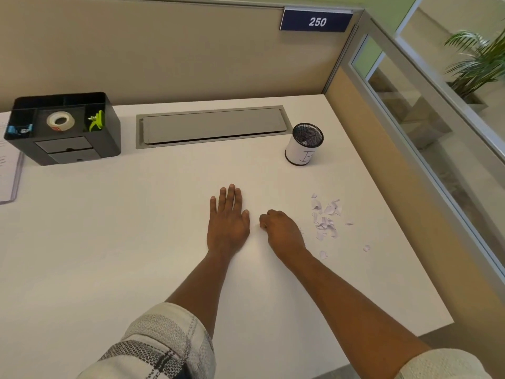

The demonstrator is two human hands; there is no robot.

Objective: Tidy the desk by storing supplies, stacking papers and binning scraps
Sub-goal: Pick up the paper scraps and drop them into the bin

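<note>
Your right hand [282,231] with fingers curled under, any hold hidden, your left hand [228,222] spread flat on the white tabletop [109,242], torn white paper scraps [326,220] just right, paper-wrapped black mesh cup [304,144] beyond, white paper stack [8,170] cut off left.

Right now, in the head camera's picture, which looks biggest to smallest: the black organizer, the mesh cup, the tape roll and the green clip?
1. black organizer
2. mesh cup
3. tape roll
4. green clip

All four stand near the desk's far edge, so nearness to the camera hardly skews this order.
</note>
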